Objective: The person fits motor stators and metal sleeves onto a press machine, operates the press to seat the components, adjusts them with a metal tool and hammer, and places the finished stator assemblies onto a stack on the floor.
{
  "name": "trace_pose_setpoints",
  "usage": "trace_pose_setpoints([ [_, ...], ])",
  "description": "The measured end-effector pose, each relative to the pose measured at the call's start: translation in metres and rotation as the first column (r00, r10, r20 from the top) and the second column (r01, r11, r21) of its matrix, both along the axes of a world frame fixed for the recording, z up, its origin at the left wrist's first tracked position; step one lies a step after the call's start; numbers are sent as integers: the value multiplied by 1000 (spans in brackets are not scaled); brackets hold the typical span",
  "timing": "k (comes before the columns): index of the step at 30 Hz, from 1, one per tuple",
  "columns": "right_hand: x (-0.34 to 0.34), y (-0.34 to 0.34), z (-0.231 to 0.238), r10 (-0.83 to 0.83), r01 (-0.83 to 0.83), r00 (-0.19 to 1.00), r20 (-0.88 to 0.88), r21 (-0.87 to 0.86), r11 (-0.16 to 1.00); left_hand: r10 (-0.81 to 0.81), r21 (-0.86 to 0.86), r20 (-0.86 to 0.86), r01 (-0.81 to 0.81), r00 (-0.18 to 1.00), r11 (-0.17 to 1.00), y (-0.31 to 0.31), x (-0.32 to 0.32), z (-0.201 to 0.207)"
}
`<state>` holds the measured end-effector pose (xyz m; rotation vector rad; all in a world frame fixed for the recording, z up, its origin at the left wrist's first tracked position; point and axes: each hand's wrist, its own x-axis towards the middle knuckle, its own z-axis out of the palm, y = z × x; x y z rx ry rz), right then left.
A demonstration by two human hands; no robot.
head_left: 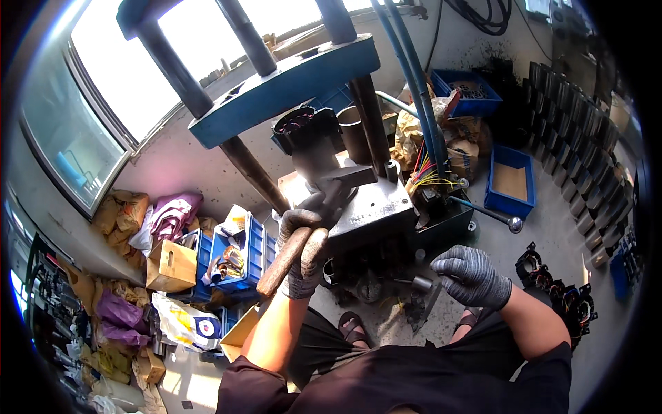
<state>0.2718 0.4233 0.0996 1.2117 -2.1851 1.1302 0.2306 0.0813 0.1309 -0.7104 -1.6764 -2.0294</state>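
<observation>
My left hand [301,252], in a grey work glove, is closed round the wooden handle of a hammer [281,265]. The dark hammer head [352,178] is raised over the pale metal bed of a press [376,207], partly blurred. Behind it, a black cylindrical housing [303,141] with windings showing in its top stands on the bed. A bare metal sleeve [354,134] is beside that housing. My right hand [472,277], also gloved, hangs over my right knee with fingers curled in; nothing shows in them.
The blue press crosspiece [289,86] and its columns frame the bed. At right are a lever with a ball end [514,224], a blue bin [510,181], wound stators [562,297] and stacked metal sleeves [572,138]. Blue crates [254,252] and bags stand at left.
</observation>
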Motion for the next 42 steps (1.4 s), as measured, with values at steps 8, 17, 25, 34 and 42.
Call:
trace_pose_setpoints([
  [8,-2,-4,-12,45,-50,998,45,104,993,79,90,-289,-55,954,994,-32,-101,26],
  [17,-5,-2,-23,59,-75,995,79,209,975,268,-55,-305,-298,914,953,-47,-175,28],
  [25,-8,-8,-17,113,-142,987,113,301,943,247,-151,-353,-315,903,937,-69,-186,20],
  [34,-8,-4,-17,149,-184,980,133,310,933,-496,631,498,96,711,770,-47,-99,86],
  [42,-9,-6,-14,153,-198,976,152,356,913,-364,445,529,115,766,888,-40,-97,88],
])
